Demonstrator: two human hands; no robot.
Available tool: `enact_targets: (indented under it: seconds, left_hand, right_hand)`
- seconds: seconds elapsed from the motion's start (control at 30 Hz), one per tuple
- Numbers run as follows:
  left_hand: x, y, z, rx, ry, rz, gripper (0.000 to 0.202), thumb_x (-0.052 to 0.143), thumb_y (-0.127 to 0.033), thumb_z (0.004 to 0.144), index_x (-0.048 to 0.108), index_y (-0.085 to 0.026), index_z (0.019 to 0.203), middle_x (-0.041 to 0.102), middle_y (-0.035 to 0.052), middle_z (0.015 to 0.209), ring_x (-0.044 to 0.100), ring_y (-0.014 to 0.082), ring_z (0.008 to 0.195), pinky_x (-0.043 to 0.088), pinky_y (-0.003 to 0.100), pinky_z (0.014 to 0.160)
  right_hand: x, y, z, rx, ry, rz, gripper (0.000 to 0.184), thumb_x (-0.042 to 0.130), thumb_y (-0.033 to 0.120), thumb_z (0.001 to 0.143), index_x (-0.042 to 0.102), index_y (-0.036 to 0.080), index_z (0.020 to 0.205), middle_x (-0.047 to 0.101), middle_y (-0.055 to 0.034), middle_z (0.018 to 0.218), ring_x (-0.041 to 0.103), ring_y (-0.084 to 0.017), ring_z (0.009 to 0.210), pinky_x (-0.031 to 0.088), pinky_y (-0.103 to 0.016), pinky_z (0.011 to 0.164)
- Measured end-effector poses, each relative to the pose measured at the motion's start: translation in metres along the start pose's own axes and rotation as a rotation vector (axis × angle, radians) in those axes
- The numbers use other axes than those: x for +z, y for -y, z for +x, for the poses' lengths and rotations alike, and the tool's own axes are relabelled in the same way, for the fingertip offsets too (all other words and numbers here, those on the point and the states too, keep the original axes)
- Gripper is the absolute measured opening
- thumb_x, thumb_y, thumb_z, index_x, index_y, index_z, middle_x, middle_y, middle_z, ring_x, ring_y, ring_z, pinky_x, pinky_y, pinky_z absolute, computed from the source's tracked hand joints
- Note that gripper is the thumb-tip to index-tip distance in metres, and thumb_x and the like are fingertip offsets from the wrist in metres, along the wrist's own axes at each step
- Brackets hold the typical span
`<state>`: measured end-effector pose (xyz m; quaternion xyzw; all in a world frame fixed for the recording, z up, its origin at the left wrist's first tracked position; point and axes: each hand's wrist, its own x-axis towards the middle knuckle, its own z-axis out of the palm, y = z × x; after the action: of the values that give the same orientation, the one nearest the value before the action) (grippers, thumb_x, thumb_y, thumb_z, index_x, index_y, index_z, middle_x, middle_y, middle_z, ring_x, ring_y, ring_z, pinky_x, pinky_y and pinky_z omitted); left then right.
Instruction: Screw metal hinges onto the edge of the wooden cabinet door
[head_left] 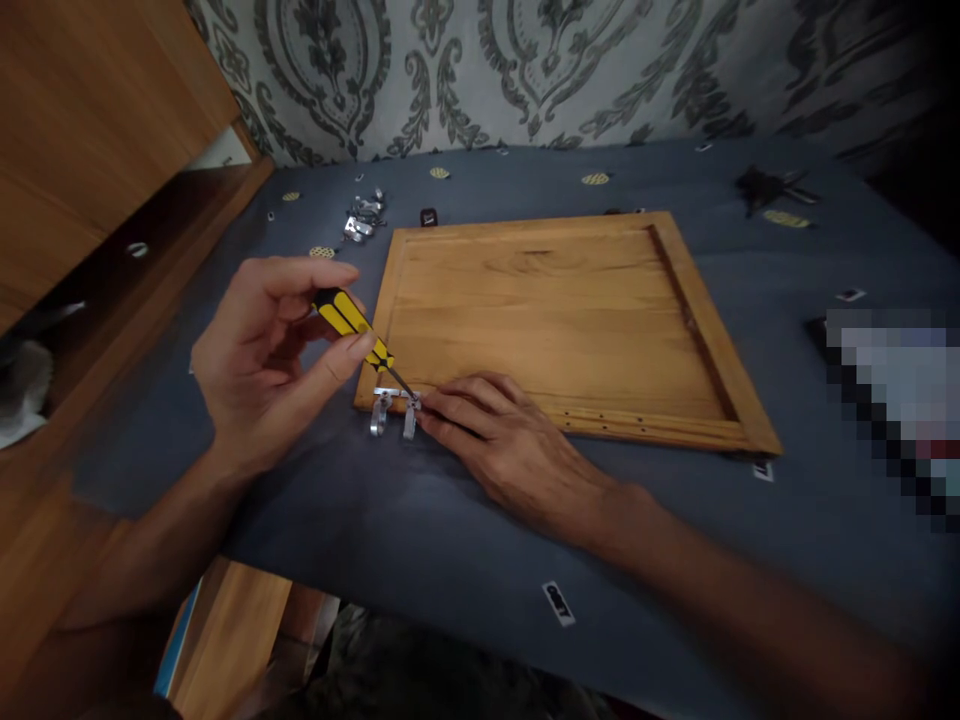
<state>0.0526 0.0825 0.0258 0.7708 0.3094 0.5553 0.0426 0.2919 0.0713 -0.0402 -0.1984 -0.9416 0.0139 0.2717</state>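
My left hand [270, 370] is closed around the handle of a yellow and black screwdriver [349, 316], which tilts down to the right. Its tip meets a small silver metal hook rail [388, 393] at the near left corner of a framed wooden panel [532, 310]. Two curved hooks hang from the rail over the panel's near edge. Beside the tip, my right hand [517, 450] rests on that edge, its fingertips pressed together at the rail's right end. Whether a screw is under the tip is too small to tell. Several small dark holes run along the near rim, right of my hand.
More silver metal hooks [363, 218] lie behind the panel on the dark blue cloth [465, 560]. A small black item [428, 217] touches the far edge. At the back right is a black object with prongs [776, 188]. A wooden cabinet [105, 130] stands left; patterned fabric hangs behind.
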Motion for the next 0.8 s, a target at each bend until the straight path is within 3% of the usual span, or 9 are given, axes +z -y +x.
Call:
enact_targets:
  seconds: [0.13, 0.43, 0.53, 0.67, 0.8]
  left_hand:
    - [0.0, -0.001, 0.0, 0.021, 0.02, 0.014, 0.055, 0.083, -0.015, 0.077, 0.068, -0.033, 0.126, 0.068, 0.0021, 0.101, 0.068, 0.0132, 0.079, 0.067, 0.023, 0.065]
    - [0.002, -0.005, 0.001, 0.014, -0.012, 0.04, 0.051, 0.085, -0.018, 0.076, 0.07, -0.03, 0.123, 0.067, 0.0023, 0.098, 0.067, 0.0124, 0.075, 0.066, 0.021, 0.06]
    - [0.001, -0.005, 0.002, 0.026, 0.001, 0.04, 0.053, 0.086, -0.019, 0.075, 0.069, -0.032, 0.123, 0.069, 0.0016, 0.097, 0.068, 0.0135, 0.074, 0.066, 0.023, 0.059]
    - [0.0, -0.01, 0.003, -0.055, 0.04, 0.044, 0.052, 0.081, -0.017, 0.078, 0.069, -0.038, 0.124, 0.071, 0.0023, 0.098, 0.07, 0.0175, 0.077, 0.068, 0.029, 0.063]
    - [-0.002, -0.008, 0.005, -0.012, 0.088, 0.022, 0.056, 0.081, -0.017, 0.077, 0.068, -0.04, 0.126, 0.072, 0.0016, 0.103, 0.072, 0.0185, 0.081, 0.068, 0.03, 0.067]
  right_hand:
    - [-0.001, 0.0, 0.001, 0.001, 0.005, 0.02, 0.029, 0.053, 0.007, 0.097, 0.068, 0.009, 0.121, 0.07, -0.0152, 0.123, 0.059, -0.027, 0.114, 0.048, -0.046, 0.098]
    - [-0.002, 0.0, 0.0, -0.01, -0.003, 0.01, 0.029, 0.05, 0.008, 0.098, 0.068, 0.007, 0.12, 0.071, -0.0153, 0.123, 0.058, -0.027, 0.114, 0.048, -0.046, 0.099]
    - [-0.001, 0.0, 0.001, -0.011, -0.009, -0.006, 0.029, 0.048, 0.008, 0.099, 0.069, 0.01, 0.119, 0.071, -0.0139, 0.122, 0.059, -0.026, 0.113, 0.049, -0.044, 0.097]
    - [-0.002, 0.0, 0.001, -0.003, 0.0, 0.003, 0.03, 0.048, 0.007, 0.098, 0.069, 0.01, 0.12, 0.071, -0.0143, 0.122, 0.059, -0.026, 0.113, 0.048, -0.044, 0.098]
    - [-0.002, 0.0, 0.001, 0.001, 0.013, 0.025, 0.03, 0.051, 0.009, 0.097, 0.068, 0.011, 0.122, 0.071, -0.0146, 0.123, 0.059, -0.027, 0.114, 0.048, -0.047, 0.098]
